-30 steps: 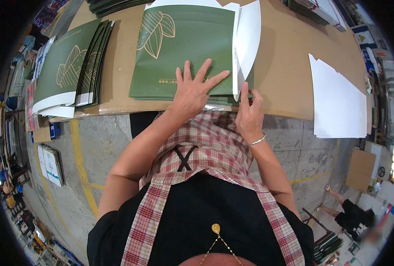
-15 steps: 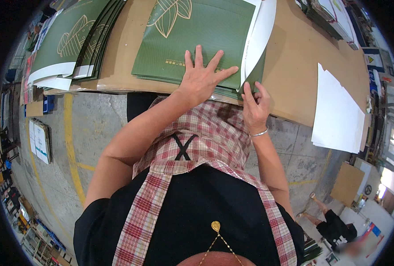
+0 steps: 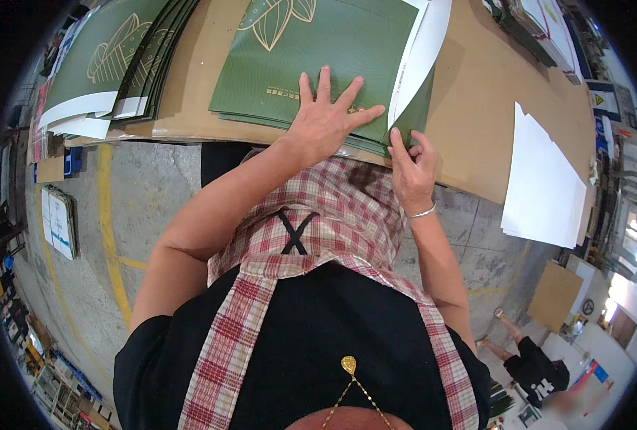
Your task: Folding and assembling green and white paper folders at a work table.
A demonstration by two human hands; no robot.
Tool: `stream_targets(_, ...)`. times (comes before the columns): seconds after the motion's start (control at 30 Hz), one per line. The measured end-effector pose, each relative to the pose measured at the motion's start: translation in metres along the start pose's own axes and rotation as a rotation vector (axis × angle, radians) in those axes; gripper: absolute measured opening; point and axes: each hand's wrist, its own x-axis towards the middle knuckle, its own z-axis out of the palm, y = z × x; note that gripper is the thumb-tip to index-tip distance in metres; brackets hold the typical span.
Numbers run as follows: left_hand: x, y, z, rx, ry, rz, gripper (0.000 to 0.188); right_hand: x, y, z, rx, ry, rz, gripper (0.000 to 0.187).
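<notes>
A flat green paper bag (image 3: 318, 64) with a gold leaf drawing lies on a small stack of similar green pieces at the table's near edge. Its right side is lifted and curls over, showing a white inner face (image 3: 422, 61). My left hand (image 3: 322, 125) rests flat on the green face, fingers spread, close to the lower edge. At the bottom right corner, my right hand (image 3: 413, 168) has its fingers drawn together on the curled edge; just what they pinch is partly hidden.
The brown table (image 3: 476, 122) carries a pile of green bags (image 3: 103, 68) at left, white sheets (image 3: 544, 186) at right and stacked printed pieces (image 3: 530, 32) at far right. A bundle (image 3: 60, 222) sits on the floor. A person (image 3: 537, 369) is behind me at right.
Both hands keep nearly the same places on the green bag. The whole view has shifted slightly; the curled white edge looks little altered.
</notes>
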Motion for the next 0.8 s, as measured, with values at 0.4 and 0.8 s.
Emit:
stream_targets(0.4,-0.002,-0.008,-0.006,0.016,-0.059,0.087,0.065,0.013,-0.009,-0.016,0.034,-0.182,0.038,0.047)
stream_targets(0.8,0.019,0.03,-0.025,-0.119,-0.102,-0.071,0.072,0.023,-0.008,-0.023,0.015,-0.305,0.052,0.044)
